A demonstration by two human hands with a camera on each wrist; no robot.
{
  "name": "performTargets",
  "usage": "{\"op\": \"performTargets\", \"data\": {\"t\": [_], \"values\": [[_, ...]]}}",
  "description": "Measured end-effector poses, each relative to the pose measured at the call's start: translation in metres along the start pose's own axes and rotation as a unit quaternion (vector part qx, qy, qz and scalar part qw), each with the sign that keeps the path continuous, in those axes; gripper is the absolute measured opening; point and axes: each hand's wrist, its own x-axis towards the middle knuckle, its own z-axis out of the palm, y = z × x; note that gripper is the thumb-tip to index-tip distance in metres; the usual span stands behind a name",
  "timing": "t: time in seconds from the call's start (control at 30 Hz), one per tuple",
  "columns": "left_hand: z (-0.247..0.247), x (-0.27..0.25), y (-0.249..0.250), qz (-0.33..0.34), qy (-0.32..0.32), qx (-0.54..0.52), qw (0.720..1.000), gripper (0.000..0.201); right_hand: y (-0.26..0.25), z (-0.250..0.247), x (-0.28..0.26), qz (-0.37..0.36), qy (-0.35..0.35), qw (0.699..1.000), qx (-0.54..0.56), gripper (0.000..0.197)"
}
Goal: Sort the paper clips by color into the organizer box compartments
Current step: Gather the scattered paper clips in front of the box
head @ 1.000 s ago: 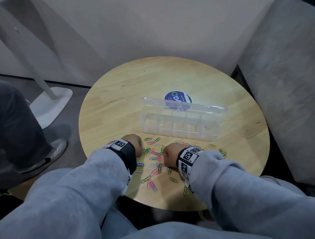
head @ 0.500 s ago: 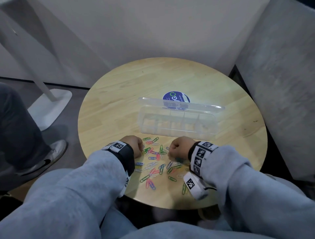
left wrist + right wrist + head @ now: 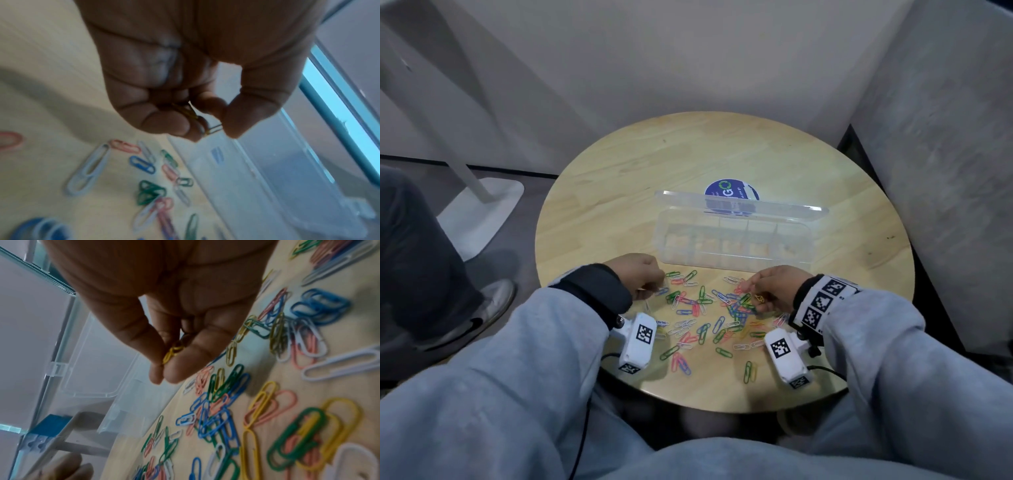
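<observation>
My left hand curls its fingers round yellow clips, above scattered paper clips on the table, beside the clear organizer box.

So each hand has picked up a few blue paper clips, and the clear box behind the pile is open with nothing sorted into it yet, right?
Not quite: the clips are yellow, not blue. The right wrist view shows the right hand pinching yellow paper clips, and the left wrist view shows the left hand holding yellow ones. The organizer box is open and looks empty.
</observation>
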Motion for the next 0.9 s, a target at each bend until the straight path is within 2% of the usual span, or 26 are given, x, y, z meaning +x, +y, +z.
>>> {"op": "performTargets", "data": {"t": [0.13,0.23,0.33,0.4,0.5,0.57,0.63,0.7,0.8,0.9], "values": [[-0.006,-0.005,0.004,0.01,-0.02,-0.121,0.992,0.038,-0.006,0.004,-0.01,0.029,0.007,1.0,-0.004,0.028],[-0.009,-0.007,0.003,-0.002,-0.021,-0.177,0.984,0.032,-0.011,0.007,-0.018,0.029,0.0,0.998,-0.064,0.026],[-0.008,-0.009,0.0,-0.034,-0.044,-0.196,0.979,0.031,-0.012,0.012,-0.023,0.006,-0.029,0.983,-0.179,0.023],[-0.005,-0.009,-0.001,-0.052,-0.052,-0.175,0.982,0.031,-0.011,0.015,-0.025,-0.033,-0.033,0.95,-0.309,0.02],[0.006,-0.011,0.004,-0.081,-0.046,-0.08,0.992,0.022,-0.008,0.022,-0.029,-0.081,-0.043,0.861,-0.501,0.011],[0.015,-0.014,0.007,-0.092,-0.029,0.071,0.993,0.022,-0.005,0.027,-0.03,-0.076,-0.057,0.827,-0.554,0.014],[0.022,-0.013,0.005,-0.06,-0.03,0.27,0.961,0.022,-0.001,0.029,-0.028,-0.069,-0.056,0.815,-0.573,0.019],[0.026,-0.011,0.0,-0.031,-0.048,0.389,0.92,0.019,0.002,0.031,-0.024,-0.078,-0.052,0.805,-0.586,0.019],[0.03,-0.01,-0.009,-0.018,-0.06,0.475,0.878,0.02,0.004,0.035,-0.019,-0.095,-0.041,0.801,-0.59,0.017],[0.033,-0.009,-0.011,0.011,-0.056,0.494,0.868,0.019,0.003,0.033,-0.017,-0.11,-0.029,0.805,-0.582,0.013]]}}
